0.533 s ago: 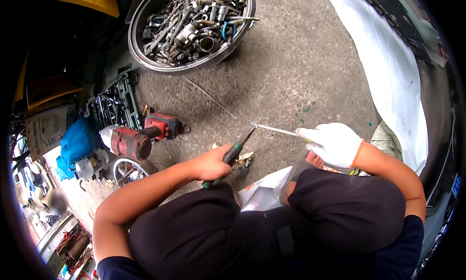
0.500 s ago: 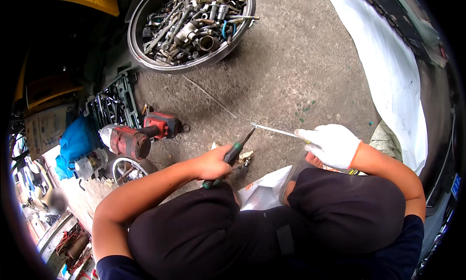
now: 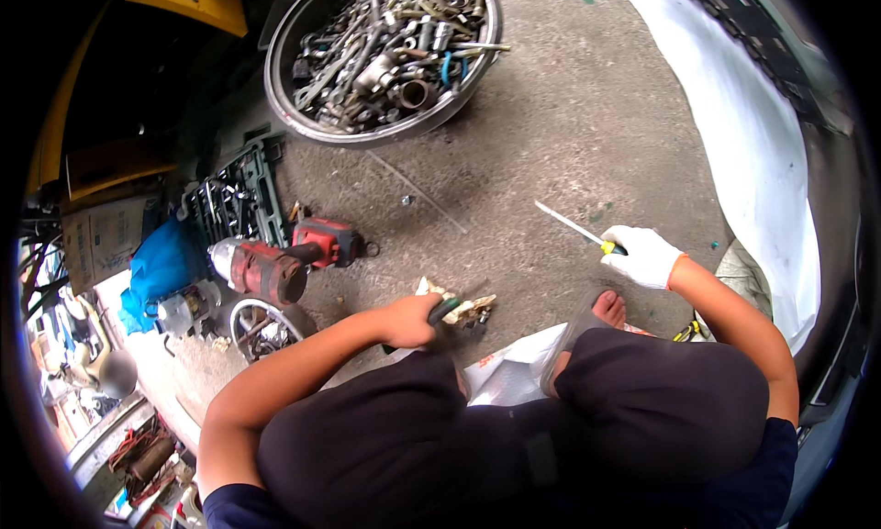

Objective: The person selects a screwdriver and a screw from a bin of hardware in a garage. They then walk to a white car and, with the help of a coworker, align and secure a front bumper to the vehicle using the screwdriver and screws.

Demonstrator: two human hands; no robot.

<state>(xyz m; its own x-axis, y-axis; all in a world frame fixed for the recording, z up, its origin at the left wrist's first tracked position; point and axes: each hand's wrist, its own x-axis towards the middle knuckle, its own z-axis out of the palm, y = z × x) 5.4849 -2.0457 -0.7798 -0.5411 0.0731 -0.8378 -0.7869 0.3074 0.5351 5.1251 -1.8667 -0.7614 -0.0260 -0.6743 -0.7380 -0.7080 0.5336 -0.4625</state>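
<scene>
Grey concrete floor [image 3: 587,134] carries all the work items. The person squats over it, dark-clad knees filling the lower frame.

Left hand [image 3: 408,320]: bare, fingers closed around the dark green-and-black handle of a hand tool [image 3: 443,307]. The tool's working end points right, at a small pile of pale scraps and small parts [image 3: 463,306] on the floor, just beside the hand; whether it touches the pile cannot be told.

Right hand [image 3: 644,255]: in a white glove, closed around the yellow-and-black handle of a thin blade-like tool [image 3: 574,226]. The pale shaft points up and left, clear of the floor items and well apart from the left hand.

A bare foot [image 3: 607,306] shows below the gloved hand. A white plastic bag [image 3: 514,373] lies between the knees.

Surroundings: a round metal basin [image 3: 303,125] full of wrenches and sockets at top; a red power tool [image 3: 275,265] left of the left hand; a dark socket tray [image 3: 234,199] above it; a blue bag [image 3: 161,263] at far left; a white sheet [image 3: 762,171] along the right.
</scene>
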